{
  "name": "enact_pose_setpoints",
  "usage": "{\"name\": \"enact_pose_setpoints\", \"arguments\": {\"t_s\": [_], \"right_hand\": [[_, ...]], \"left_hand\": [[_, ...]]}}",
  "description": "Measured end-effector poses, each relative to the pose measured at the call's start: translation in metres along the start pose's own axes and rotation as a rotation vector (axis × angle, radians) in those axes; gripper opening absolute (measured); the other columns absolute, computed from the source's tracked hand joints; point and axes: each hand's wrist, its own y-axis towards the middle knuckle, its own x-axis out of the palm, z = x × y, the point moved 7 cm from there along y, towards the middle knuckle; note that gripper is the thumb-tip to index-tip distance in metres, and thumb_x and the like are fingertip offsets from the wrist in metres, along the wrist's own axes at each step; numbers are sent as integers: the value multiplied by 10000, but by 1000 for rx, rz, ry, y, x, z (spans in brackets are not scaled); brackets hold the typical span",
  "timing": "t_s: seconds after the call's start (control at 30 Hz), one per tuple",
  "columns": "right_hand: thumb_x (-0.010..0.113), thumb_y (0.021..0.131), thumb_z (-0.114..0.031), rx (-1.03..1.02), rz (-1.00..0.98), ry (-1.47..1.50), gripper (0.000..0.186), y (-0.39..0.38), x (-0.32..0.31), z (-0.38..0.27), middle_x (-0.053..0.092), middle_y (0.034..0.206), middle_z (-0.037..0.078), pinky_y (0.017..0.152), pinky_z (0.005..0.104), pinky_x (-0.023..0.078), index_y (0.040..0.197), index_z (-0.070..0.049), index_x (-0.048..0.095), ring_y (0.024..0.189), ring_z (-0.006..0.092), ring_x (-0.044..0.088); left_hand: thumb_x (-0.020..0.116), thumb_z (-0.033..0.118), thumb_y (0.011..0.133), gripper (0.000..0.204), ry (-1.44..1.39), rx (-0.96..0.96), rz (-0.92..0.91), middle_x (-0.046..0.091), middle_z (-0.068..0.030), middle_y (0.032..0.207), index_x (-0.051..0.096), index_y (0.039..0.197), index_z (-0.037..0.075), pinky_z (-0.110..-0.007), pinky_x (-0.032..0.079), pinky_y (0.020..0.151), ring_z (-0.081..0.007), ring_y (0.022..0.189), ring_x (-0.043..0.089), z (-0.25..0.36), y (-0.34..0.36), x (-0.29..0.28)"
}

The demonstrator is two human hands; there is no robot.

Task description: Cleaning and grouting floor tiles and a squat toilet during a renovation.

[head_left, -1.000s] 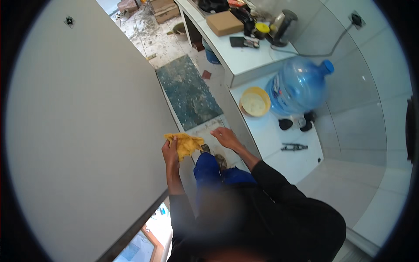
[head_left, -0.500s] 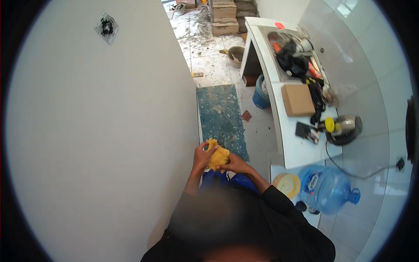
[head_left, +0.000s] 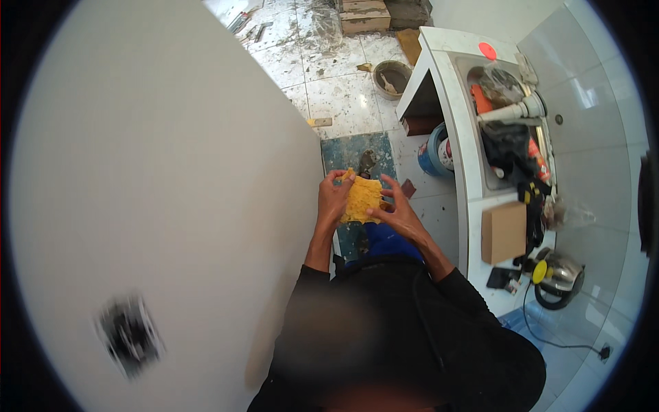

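Note:
A rough-edged yellow sponge (head_left: 363, 200) is held between my two hands in front of my body, above the teal floor mat. My left hand (head_left: 336, 197) grips its left edge, thumb on the near face and the fingers partly hidden behind. On the other side, my right hand (head_left: 397, 211) pinches the lower right edge with the thumb, its fingers curled around the far side. Below the sponge show blue trousers (head_left: 391, 242) and one dirty shoe (head_left: 368, 162).
A wall (head_left: 171, 172) stands close on my left. To the right runs a white counter (head_left: 449, 137) with a cluttered sink (head_left: 467, 75), a cardboard box (head_left: 504, 232) and an electric kettle (head_left: 561, 275). Ahead are a blue bucket (head_left: 429, 159) and a mortar-stained basin (head_left: 391, 72) on dirty tiles.
My view has shifted forward and turned, with one foot now on the mat. Both hands have risen in view with the sponge, whose face is now spread flatter between them.

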Motion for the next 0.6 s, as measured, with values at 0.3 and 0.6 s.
{"name": "enact_pose_setpoints", "arguments": {"t_s": [0.3, 0.6], "right_hand": [[865, 761, -428, -177, -303, -392, 720, 270, -14, -116, 724, 1035, 250, 886, 425, 562, 1250, 38, 613, 983, 384, 718], [868, 775, -437, -330, -284, -282, 750, 461, -48, -203, 716, 1092, 273, 824, 452, 572, 1296, 19, 580, 927, 422, 733]], "left_hand": [[735, 132, 969, 529, -115, -154, -45, 693, -119, 1178, 499, 1440, 81, -301, 573, 844, -172, 1019, 686, 117, 173, -10], [709, 239, 1006, 293, -267, -229, -85, 642, -44, 1135, 555, 1208, 94, -319, 575, 866, -159, 1038, 659, 171, 380, -25]]}}
